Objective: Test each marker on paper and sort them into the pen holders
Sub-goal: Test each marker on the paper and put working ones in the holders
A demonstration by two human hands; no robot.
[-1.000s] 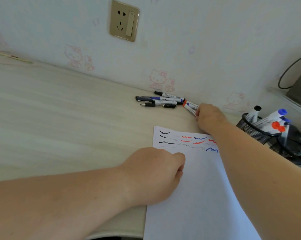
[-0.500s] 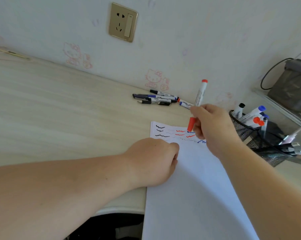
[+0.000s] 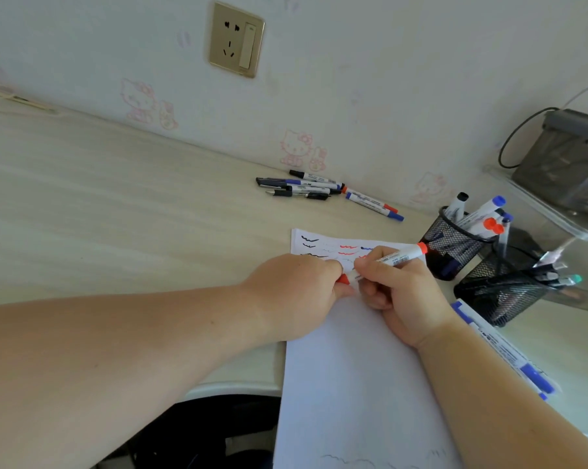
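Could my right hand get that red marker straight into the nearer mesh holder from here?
Probably yes: the right hand grips the red marker, and the mesh holder sits just beside it, open-topped, nothing between.

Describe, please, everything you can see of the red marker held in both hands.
The red marker has a white barrel with a printed label and barcode, a red cap and a red end plug. It lies nearly level above the paper, plug end raised toward the pen holders. The right hand grips the barrel; the left hand pinches the cap, which looks still fitted.

Both hands close together, left hand (image 3: 296,292) and right hand (image 3: 400,292), fingers curled, forearms converging.
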